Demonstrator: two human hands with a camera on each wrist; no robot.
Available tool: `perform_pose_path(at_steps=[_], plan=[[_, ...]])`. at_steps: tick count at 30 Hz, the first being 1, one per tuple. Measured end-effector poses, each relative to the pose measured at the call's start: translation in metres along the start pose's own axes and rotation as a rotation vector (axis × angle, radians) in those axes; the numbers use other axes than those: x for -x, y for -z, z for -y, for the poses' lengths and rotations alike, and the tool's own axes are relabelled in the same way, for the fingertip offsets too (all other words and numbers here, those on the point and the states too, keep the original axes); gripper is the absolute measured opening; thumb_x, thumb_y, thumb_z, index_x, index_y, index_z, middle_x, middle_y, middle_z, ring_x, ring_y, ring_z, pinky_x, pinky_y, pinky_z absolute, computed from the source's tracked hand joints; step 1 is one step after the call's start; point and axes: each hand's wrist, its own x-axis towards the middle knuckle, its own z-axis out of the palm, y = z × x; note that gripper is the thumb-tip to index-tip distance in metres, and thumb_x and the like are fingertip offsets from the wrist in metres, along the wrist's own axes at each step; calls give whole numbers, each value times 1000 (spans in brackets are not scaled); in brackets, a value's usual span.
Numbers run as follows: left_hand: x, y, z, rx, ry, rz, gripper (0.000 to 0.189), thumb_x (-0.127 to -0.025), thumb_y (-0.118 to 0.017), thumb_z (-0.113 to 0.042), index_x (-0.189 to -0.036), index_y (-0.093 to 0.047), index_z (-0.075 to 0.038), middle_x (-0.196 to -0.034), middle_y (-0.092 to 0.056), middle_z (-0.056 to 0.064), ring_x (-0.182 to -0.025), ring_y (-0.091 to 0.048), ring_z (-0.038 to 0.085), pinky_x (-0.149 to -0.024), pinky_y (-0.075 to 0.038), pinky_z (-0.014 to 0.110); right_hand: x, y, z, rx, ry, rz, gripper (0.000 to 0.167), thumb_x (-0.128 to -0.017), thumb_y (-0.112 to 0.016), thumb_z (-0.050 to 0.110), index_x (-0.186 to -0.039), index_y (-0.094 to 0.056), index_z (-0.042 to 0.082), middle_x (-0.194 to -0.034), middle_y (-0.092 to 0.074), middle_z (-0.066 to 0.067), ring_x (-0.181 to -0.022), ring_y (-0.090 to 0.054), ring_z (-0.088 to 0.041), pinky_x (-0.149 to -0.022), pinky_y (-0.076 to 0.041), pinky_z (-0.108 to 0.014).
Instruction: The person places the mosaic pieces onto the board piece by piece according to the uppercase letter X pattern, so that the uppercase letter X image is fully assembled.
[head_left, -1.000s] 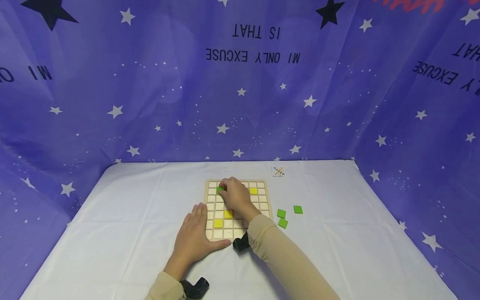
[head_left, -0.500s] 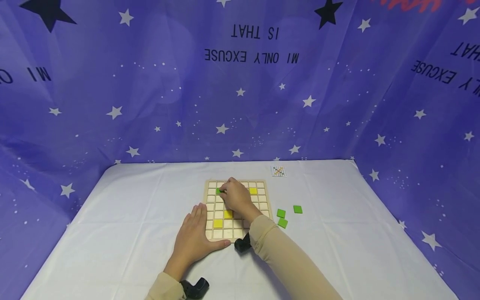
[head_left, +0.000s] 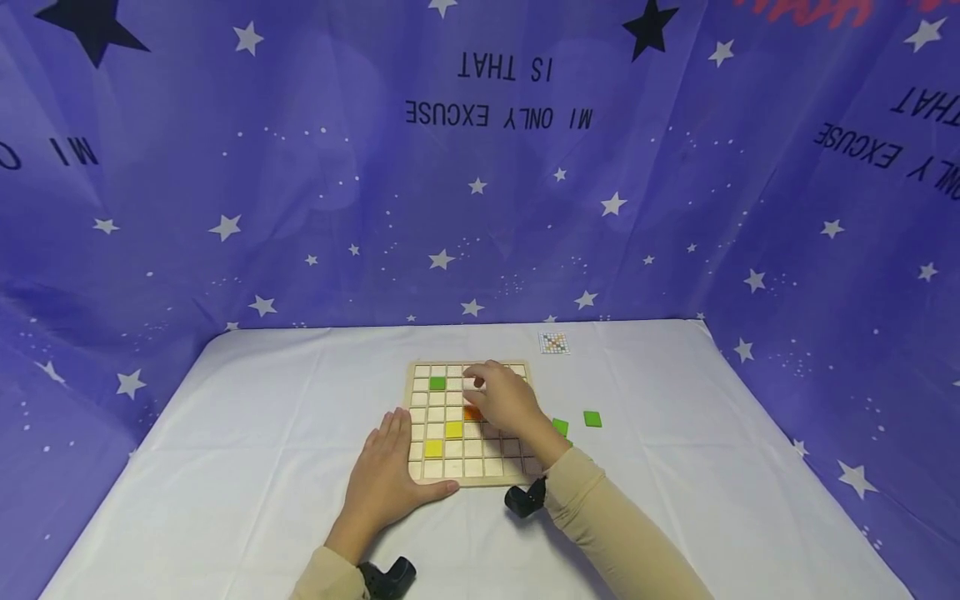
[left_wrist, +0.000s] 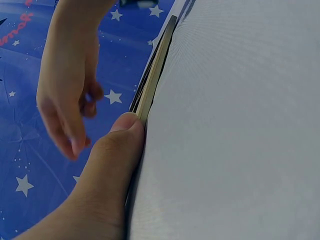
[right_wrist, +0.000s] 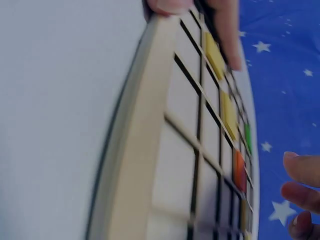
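left hand (head_left: 388, 467): fingers straight, resting along the left edge of wooden board (head_left: 472, 469) | right hand (head_left: 510, 402): loosely bent, thumb and fingers apart, holding nothing, above board | board: on white-clothed counter (head_left: 240, 492) | purple backdrop (head_left: 352, 292): upside-down "mi only excuse", "is that"
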Motion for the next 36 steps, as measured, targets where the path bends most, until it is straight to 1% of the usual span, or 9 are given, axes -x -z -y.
perform_pose_path(at_steps=[2,4,9,12,16,20,24,30,36], plan=[[0,0,-1,5,4,2,142,-60,-58,-94,-155,-21,5,-163,-24,21,-153,-21,36,-124,-23,51,7,9,-7,-10,-20,-1,37,-94,-69,29,-129,-66,18,-107,-68,1,-71,-58,-11,-57,-47,-27],[0,1,-1,10,9,6,142,-59,-60,-93,-155,-21,5,-163,-24,21,-153,-21,35,-124,-22,51,14,17,-16,-11,-39,0,37,-94,-69,29,-129,-66,18,-106,-69,1,-65,-55,-11,-55,-45,-27],[0,1,-2,20,10,4,142,-59,-62,-92,-155,-21,5,-163,-23,20,-153,-21,35,-124,-22,51,31,37,-40,15,-100,11,38,-92,-72,29,-128,-67,18,-99,-69,3,-58,-48,-12,-52,-40,-26],[0,1,-1,13,10,6,142,-59,-60,-93,-156,-20,4,-164,-21,19,-153,-19,34,-125,-21,50,41,46,-54,41,-134,32,37,-91,-72,29,-126,-68,18,-96,-69,4,-61,-49,-13,-54,-40,-27],[0,0,0,7,5,1,143,-59,-58,-94,-156,-20,4,-164,-22,19,-153,-20,35,-124,-21,51,53,54,-72,79,-165,64,36,-90,-73,28,-124,-69,16,-93,-69,5,-70,-54,-12,-61,-44,-28],[1,0,0,9,4,-1,143,-59,-58,-94,-155,-20,4,-164,-22,20,-153,-20,35,-124,-22,51,63,56,-87,115,-181,94,35,-87,-76,25,-120,-72,14,-90,-69,5,-78,-56,-12,-69,-47,-31],[1,1,0,7,5,1,143,-60,-59,-94,-156,-20,4,-164,-22,20,-153,-21,35,-124,-22,51,69,54,-96,122,-189,101,29,-85,-78,26,-111,-75,14,-88,-68,5,-80,-58,-12,-73,-50,-35],[1,1,0,10,8,4,142,-59,-59,-93,-156,-20,4,-164,-21,19,-153,-20,34,-125,-21,50,72,48,-102,100,-202,86,17,-83,-80,24,-97,-76,17,-89,-64,6,-83,-58,-12,-77,-51,-37],[0,0,0,10,11,12,143,-59,-58,-94,-156,-19,4,-164,-20,18,-154,-19,34,-125,-21,50,71,45,-106,69,-197,73,15,-83,-80,24,-92,-70,20,-89,-61,6,-84,-56,-13,-78,-49,-37]])
